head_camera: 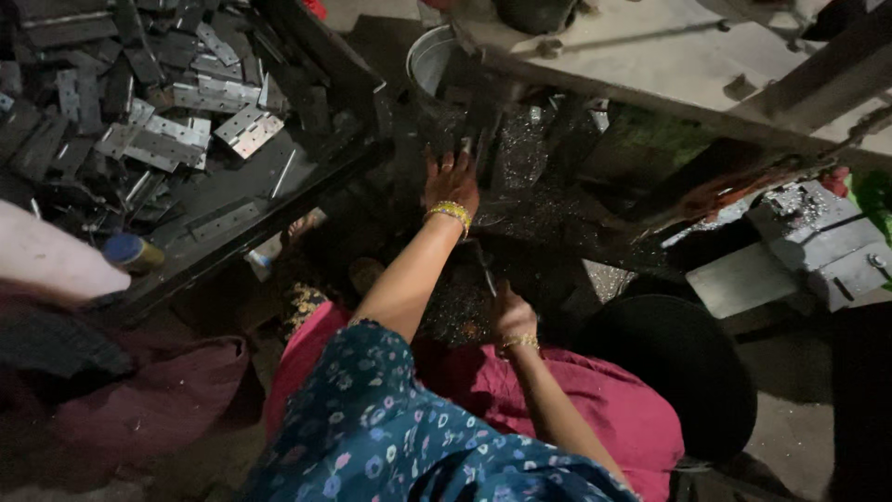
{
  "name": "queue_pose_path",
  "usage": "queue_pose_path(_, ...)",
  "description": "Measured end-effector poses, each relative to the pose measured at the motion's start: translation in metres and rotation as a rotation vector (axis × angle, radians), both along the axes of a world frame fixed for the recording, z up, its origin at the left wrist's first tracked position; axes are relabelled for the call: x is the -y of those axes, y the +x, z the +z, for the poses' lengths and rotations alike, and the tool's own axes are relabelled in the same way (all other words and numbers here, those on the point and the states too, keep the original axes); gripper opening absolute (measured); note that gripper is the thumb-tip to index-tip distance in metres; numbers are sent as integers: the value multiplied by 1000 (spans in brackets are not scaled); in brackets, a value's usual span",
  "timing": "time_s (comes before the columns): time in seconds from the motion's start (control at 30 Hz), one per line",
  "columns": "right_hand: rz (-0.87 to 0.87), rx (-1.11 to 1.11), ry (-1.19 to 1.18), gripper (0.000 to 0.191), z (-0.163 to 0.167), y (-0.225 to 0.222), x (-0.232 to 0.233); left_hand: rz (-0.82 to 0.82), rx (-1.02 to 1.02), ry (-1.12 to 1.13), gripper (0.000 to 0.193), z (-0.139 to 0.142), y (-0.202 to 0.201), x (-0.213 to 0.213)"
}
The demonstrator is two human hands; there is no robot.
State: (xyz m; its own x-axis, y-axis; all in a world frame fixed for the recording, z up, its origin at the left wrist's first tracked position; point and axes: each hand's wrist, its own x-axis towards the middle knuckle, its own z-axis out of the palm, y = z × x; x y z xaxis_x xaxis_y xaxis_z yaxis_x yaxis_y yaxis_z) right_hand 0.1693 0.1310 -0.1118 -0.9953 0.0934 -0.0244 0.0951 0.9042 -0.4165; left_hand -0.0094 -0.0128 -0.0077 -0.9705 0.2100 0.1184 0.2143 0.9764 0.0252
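We see the left hand (452,181) stretched forward, palm down, its fingers (444,160) spread apart and resting on the dark worktop (548,223) strewn with glittering metal shavings (520,149); nothing is gripped in them. Nearer the body, the right hand (513,314) has its fingers curled together around a thin dark tool (487,271), which juts up and away from the knuckles. A tray of steel hinges (167,139) lies well left of both hands.
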Motion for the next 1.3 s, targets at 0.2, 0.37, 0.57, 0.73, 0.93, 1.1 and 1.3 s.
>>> queue_pose_path(0.2,-6,137,61,43,6,-16,-7,-1,-224,113,61,4,-5,-4)
queue_pose_path(0.37,-26,59,28,46,3,-6,-5,29,-28,4,50,11,-7,-2)
queue_pose_path(0.57,65,102,104,34,-1,-18,-6,-51,-94,83,60,6,-2,5)
queue_pose_path(0.73,43,6,144,29,6,-20,-7,-62,-52,93,54,5,-1,10)
queue_pose_path(0.93,-29,125,128,29,-8,2,-1,-38,-54,46,56,6,3,8)
queue_pose_path(1.1,198,-40,74,30,0,-24,-15,-15,-31,40,56,9,0,-1)
queue_pose_path(1.3,-22,-37,184,39,1,0,1,9,-55,-78,55,13,0,-1)
